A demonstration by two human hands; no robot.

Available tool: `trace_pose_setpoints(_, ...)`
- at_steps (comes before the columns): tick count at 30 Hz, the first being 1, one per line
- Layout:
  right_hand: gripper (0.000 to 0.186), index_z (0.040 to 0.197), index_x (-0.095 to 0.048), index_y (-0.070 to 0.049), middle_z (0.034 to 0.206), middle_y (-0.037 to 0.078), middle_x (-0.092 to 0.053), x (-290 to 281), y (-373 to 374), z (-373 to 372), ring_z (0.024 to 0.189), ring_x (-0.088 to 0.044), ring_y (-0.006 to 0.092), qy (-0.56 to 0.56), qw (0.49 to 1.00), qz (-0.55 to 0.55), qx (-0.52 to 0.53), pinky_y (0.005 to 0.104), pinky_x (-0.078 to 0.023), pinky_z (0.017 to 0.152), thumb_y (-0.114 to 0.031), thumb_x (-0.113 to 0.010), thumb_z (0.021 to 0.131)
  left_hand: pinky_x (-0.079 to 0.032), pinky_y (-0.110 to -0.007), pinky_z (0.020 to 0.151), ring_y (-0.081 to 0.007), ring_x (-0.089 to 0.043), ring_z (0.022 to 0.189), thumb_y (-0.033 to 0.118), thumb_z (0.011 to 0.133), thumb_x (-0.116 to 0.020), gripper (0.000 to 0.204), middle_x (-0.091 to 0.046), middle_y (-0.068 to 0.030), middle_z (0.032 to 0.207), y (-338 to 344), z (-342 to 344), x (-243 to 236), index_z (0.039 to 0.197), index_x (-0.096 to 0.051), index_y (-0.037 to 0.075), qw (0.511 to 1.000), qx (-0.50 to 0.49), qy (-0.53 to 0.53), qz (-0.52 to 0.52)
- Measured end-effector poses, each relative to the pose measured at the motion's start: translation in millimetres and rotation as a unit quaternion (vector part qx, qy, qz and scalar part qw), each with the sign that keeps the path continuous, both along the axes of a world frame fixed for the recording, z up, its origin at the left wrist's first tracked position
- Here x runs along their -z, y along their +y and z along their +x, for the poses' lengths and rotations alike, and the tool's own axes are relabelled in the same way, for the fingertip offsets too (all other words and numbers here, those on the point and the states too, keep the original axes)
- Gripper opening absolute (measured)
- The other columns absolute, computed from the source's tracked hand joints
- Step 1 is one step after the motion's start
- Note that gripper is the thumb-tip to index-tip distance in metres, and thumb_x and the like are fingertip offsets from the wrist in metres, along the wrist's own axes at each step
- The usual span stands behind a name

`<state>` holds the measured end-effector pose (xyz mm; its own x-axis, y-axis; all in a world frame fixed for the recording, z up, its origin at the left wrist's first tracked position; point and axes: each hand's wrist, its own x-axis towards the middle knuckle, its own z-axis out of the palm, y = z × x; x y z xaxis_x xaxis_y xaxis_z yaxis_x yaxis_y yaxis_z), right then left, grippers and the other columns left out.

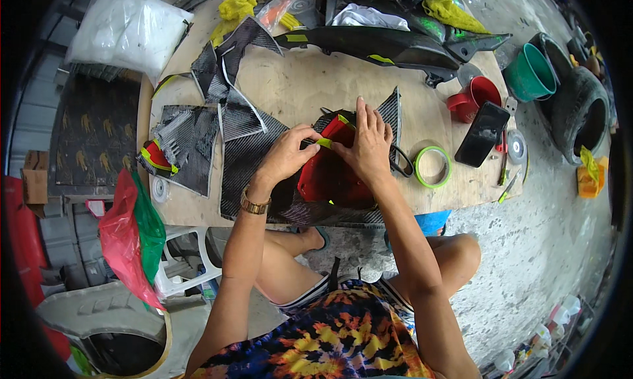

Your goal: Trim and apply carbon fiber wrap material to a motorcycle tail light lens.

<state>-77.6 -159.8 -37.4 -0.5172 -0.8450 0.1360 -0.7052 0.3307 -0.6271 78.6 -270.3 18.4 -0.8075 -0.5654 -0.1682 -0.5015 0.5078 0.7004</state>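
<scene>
Bench (316, 86): shell (336, 181) on centre sheet (244, 174), at the near edge. Scissors handle (410, 163) just right of shell, tape (448, 168) right of that. Left sheet (191, 142) left of centre sheet, small part (158, 156) on its left edge. Offcuts (210, 72) behind left sheet. Fairing (369, 46) across far side, rag (369, 16) behind it. Right end: phone (481, 138) right of tape, mug (480, 102) behind phone, disc (518, 145) to its right, cutter (508, 192) near front corner. Off bench: bucket (527, 72) right of mug, tyre (570, 125) farther right; chair (181, 285) before left end, sacks (125, 231) at its left.
</scene>
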Motion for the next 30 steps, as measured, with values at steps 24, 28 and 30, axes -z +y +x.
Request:
trace_pose_setpoints(24,0.127,0.157,-0.004,-0.012,0.159,0.024,-0.017,3.5,-6.3,6.7,0.145,-0.021,0.0435,-0.018,0.998,0.040,0.042,0.0683,-0.015,0.111,-0.037,-0.086,0.065,-0.048,-0.036,0.085,-0.0302,-0.065,0.091,0.010,0.088,-0.064,0.021,-0.066,-0.0162,0.096,1.8,-1.5,4.2,0.102,-0.064,-0.006,1.000,0.004,0.025,-0.011)
trace_pose_setpoints(28,0.127,0.157,-0.003,-0.011,0.160,0.025,-0.013,4.7,-6.3,7.2,0.147,-0.017,0.0441,-0.036,0.997,0.043,0.054,0.0682,-0.013,0.112,-0.036,-0.087,0.064,-0.048,-0.036,0.086,-0.0312,-0.064,0.093,0.010,0.087,-0.064,0.021,-0.064,-0.0162,0.098,3.3,-3.8,2.9,0.102,-0.063,-0.006,0.999,0.019,0.021,-0.021)
trace_pose_setpoints(30,0.128,0.157,-0.003,-0.011,0.160,0.025,-0.011,7.9,-6.9,7.2,0.147,-0.015,0.0442,-0.044,0.996,0.043,0.058,0.0682,-0.012,0.112,-0.037,-0.086,0.064,-0.048,-0.037,0.086,-0.0317,-0.064,0.093,0.010,0.087,-0.064,0.021,-0.064,-0.0163,0.098,4.3,-5.4,4.4,0.101,-0.063,-0.006,0.999,0.022,0.020,-0.028)
